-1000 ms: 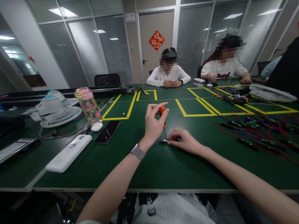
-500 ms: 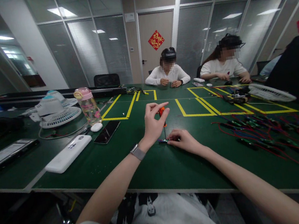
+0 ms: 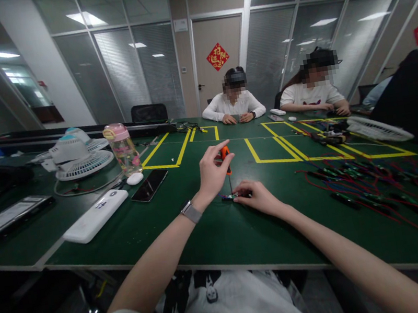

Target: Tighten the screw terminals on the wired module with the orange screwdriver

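Note:
Upright in the middle of the head view stands a screwdriver point(image 3: 225, 152) with an orange handle. My left hand point(image 3: 213, 171) is closed around that handle, with the index finger stretched over the top. The thin shaft reaches down to a small circuit board point(image 3: 228, 197) lying on the green table point(image 3: 206, 236). From the right, my right hand point(image 3: 257, 196) pinches the board's right end and holds it against the table. The fingertips partly hide the board, so the exact spot under the screwdriver's tip is too small to tell.
On the right lies a tangle of red wires and boards point(image 3: 372, 183). A black phone point(image 3: 150, 185), a white power bank point(image 3: 96, 216), a pink-lidded bottle point(image 3: 123, 149) and a white fan point(image 3: 83, 163) stand or lie to the left. Two people sit across the table.
My left hand has shifted very slightly left on the screwdriver handle. My right hand stays on the board. Across the table, both people's hands have lowered to the tabletop.

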Demonstrator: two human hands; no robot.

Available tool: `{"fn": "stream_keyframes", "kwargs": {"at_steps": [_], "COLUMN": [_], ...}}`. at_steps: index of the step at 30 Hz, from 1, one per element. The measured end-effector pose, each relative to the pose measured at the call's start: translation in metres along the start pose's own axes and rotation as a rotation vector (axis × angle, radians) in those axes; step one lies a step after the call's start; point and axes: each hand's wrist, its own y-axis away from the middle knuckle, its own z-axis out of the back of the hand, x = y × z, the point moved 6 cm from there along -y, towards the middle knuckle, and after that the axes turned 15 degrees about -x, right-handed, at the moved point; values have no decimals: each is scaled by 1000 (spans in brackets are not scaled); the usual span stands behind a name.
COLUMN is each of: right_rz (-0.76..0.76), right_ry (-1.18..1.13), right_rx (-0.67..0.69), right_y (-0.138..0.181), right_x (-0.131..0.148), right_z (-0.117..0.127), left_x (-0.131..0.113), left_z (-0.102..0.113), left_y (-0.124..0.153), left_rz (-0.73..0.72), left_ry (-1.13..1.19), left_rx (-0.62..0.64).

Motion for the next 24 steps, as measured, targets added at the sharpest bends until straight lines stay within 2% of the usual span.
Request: {"fn": "stream_keyframes", "kwargs": {"at_steps": [5,10,14,18,24], "right_rz": [-35,-188,-282,-323,-334], "right_ry": [-48,-226,-294,-343,-320], "right_rx": [-47,-165,-166,-167,-221], "right_y": [-2,-5,-6,-5,-5], "right_x": [0,-3,-9,-12,-13], "right_z": [4,14,14,13,18], "left_x": [9,26,38,42,41], "left_z": [11,26,32,31,29], "left_y": [-11,-19,-20,-18,-17], "left_rz": [94,246,316,366,401], "left_ry": [53,158,205,220,232], "left_rx": [-144,-346,-458,-487,-456]}}
